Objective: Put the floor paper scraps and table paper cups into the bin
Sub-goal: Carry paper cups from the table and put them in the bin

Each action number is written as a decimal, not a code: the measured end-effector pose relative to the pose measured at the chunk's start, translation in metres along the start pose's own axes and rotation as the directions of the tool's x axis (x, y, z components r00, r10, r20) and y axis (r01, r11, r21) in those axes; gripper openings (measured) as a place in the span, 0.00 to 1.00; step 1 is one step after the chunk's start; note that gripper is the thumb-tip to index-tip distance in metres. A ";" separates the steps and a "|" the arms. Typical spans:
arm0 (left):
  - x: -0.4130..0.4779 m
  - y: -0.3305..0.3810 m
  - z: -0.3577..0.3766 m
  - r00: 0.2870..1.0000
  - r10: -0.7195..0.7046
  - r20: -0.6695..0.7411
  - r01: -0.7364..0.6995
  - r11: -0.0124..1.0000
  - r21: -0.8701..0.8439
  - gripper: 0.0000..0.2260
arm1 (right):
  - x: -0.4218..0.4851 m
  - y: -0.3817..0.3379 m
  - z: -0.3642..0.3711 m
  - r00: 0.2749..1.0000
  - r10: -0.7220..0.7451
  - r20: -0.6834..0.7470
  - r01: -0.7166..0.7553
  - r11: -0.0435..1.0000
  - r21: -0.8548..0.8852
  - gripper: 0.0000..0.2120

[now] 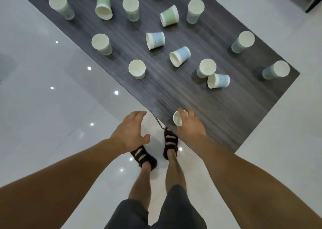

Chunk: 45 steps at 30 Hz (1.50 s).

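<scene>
Taking a paper cup (177,119) at the surface's (226,107) near corner.
The right grip (190,126) is curling round its wall; the left grip (129,131) is hanging open, holding nothing. The cup is looking light and crushable, so a gentle hold suits.

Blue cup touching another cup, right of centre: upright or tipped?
Tipped: the blue cup lies on its side on the table, mouth facing left.

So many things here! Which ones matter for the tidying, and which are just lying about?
For the job: scattered paper cups, some upright, some tipped over; near cup gripped by the right hand; open left hand.
Just there: dark table; black sandals; shiny floor. No bin or scraps in view.
</scene>
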<state>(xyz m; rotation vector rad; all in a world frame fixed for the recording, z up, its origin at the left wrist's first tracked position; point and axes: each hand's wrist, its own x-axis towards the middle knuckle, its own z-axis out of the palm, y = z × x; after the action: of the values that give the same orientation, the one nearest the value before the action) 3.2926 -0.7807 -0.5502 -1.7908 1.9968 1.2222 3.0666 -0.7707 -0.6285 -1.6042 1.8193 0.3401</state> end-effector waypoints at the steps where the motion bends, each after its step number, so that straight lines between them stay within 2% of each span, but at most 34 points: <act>1: 0.004 0.003 0.000 1.000 0.007 -0.004 -0.007 1.000 -0.010 0.38 | 0.001 0.001 -0.002 1.000 -0.005 0.003 0.005 1.000 0.006 0.32; 7: 0.024 0.028 0.001 0.999 0.033 -0.004 -0.033 0.999 -0.034 0.38 | 0.005 0.010 -0.008 0.999 -0.032 0.030 0.034 0.998 -0.054 0.27; 12: 0.040 0.025 0.010 1.000 0.010 0.015 -0.010 1.000 -0.018 0.37 | 0.021 0.017 0.000 0.998 -0.027 0.055 0.029 0.999 -0.033 0.30; 15: 0.047 0.019 0.017 1.000 -0.006 0.021 0.007 1.000 -0.015 0.36 | 0.022 0.022 0.000 0.990 -0.128 -0.054 0.130 0.991 0.034 0.35; 17: 0.049 0.016 0.022 0.999 -0.031 0.030 0.031 0.999 -0.024 0.36 | 0.019 0.022 0.002 0.963 -0.257 -0.075 0.257 0.966 -0.020 0.39; 19: 0.050 0.014 0.026 0.998 -0.046 0.039 0.047 0.999 -0.013 0.35 | 0.020 0.018 0.006 0.938 -0.347 0.019 0.346 0.930 -0.127 0.42; 22: 0.051 0.010 0.030 0.995 -0.072 0.075 0.072 0.997 0.001 0.35 | 0.026 0.016 0.013 0.949 -0.290 0.120 0.310 0.930 -0.200 0.35; 24: 0.052 0.010 0.030 0.993 -0.074 0.090 0.074 0.997 -0.001 0.36 | 0.029 0.015 0.012 0.973 -0.214 0.087 0.222 0.969 -0.107 0.30; 26: 0.056 0.013 0.028 0.996 -0.046 0.074 0.047 0.999 -0.011 0.37 | 0.032 0.011 0.004 0.994 -0.107 -0.010 0.107 0.988 0.109 0.31; 28: 0.062 0.020 0.024 0.999 0.011 0.038 -0.010 0.999 -0.037 0.39 | 0.035 0.004 -0.012 0.997 -0.020 -0.069 0.046 0.917 0.396 0.34; 31: 0.073 0.034 0.015 0.995 0.098 0.002 -0.097 0.992 -0.081 0.40 | 0.032 -0.011 -0.034 0.997 -0.082 -0.011 0.069 0.746 0.663 0.38; 37: 0.092 0.052 0.004 0.983 0.183 0.006 -0.181 0.977 -0.116 0.32 | 0.027 -0.007 -0.059 0.965 -0.247 0.081 0.080 0.581 0.810 0.41; 39: 0.094 0.051 0.006 0.988 0.151 -0.018 -0.152 0.979 -0.139 0.30 | 0.035 0.008 -0.070 0.971 -0.237 0.022 0.131 0.611 0.781 0.39; 41: 0.094 0.048 0.008 0.993 0.111 -0.036 -0.116 0.978 -0.173 0.33 | 0.053 0.030 -0.081 0.972 -0.034 -0.231 0.181 0.737 0.652 0.34; 43: 0.096 0.046 0.010 0.996 0.086 -0.029 -0.090 0.971 -0.223 0.36 | 0.075 0.061 -0.093 0.875 0.166 -0.455 0.078 0.878 0.471 0.32; 44: 0.098 0.046 0.011 0.997 0.078 -0.021 -0.081 0.965 -0.248 0.37 | 0.086 0.076 -0.098 0.847 0.212 -0.487 -0.008 0.922 0.387 0.35; 45: 0.100 0.046 0.013 0.997 0.076 -0.018 -0.078 0.961 -0.266 0.36 | 0.096 0.090 -0.101 0.851 0.231 -0.472 -0.090 0.949 0.301 0.39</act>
<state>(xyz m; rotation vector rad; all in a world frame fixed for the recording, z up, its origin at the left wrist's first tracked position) 3.2213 -0.8490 -0.6008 -1.8492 2.0031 1.5778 2.9484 -0.8871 -0.6362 -1.4314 2.2839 -0.2811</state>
